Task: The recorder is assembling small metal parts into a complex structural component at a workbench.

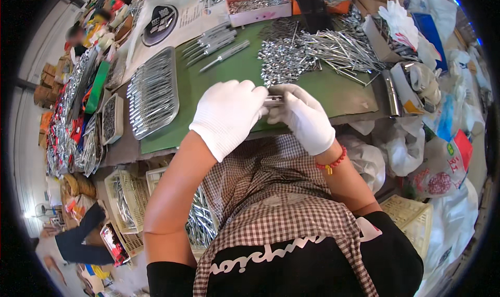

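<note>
My left hand and my right hand, both in white knit gloves, meet above the front edge of a green work mat. Their fingers are closed on a short silver metal tube; its ends are hidden by the gloves. Just beyond lies a heap of small shiny metal fittings, with a pile of long thin metal pins to its right. Several slim silver rod assemblies rest on the mat to the far left. A metal tray full of similar rods lies left of my left hand.
At the back stands a pink box of small metal parts. A cardboard box with a white glove sits far right, near an upright-looking metal cylinder. Left are a small bin of dark pieces and plastic crates below table height.
</note>
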Tool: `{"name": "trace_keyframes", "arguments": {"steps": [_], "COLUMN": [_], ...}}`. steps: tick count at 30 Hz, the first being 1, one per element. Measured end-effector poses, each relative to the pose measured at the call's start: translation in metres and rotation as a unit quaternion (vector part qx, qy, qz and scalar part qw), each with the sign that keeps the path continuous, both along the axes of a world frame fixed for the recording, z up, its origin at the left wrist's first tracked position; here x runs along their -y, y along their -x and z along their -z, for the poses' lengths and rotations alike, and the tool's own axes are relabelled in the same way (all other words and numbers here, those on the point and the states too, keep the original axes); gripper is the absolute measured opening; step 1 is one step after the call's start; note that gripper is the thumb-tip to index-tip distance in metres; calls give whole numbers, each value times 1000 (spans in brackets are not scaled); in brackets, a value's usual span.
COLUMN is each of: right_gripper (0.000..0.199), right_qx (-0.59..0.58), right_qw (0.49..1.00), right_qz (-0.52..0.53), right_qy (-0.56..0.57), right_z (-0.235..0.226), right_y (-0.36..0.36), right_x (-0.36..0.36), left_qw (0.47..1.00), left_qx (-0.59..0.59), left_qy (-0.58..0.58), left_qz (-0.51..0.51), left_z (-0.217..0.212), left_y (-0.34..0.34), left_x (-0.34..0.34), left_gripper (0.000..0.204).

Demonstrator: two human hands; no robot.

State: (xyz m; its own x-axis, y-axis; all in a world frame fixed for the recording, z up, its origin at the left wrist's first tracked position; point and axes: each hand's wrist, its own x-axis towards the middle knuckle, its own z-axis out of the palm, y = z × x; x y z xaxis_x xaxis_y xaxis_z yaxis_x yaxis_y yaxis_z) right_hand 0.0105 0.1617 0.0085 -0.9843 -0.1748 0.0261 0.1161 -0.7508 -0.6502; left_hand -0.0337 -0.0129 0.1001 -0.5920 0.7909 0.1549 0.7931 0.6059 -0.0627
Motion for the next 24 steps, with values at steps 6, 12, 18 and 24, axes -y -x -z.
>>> {"name": "trace_keyframes", "arguments": {"steps": [6,12,18,24], "right_gripper": [18,13,8,14], "right_qx": [-110,-66,-194,-272], "right_qw": [442,329,608,605], "right_qz": [379,323,301,268], "right_qy": [-806,-885,-708,-699], "right_z": [-14,1,-32,-39], "right_y": [12,12,-11,-27], "right_x": [-93,-139,-87,-52], "left_qw": [898,541,454,463], "left_qx": [296,651,689,655], "left_qy": [-315,-529,-560,-586], "left_qz": [-83,-62,-78,-113], "left_z": [53,72,73,64], "left_y": [-7,-14,-16,-21], "left_x": [-16,-36,-36,-35], "left_gripper": [32,48,51,50]}}
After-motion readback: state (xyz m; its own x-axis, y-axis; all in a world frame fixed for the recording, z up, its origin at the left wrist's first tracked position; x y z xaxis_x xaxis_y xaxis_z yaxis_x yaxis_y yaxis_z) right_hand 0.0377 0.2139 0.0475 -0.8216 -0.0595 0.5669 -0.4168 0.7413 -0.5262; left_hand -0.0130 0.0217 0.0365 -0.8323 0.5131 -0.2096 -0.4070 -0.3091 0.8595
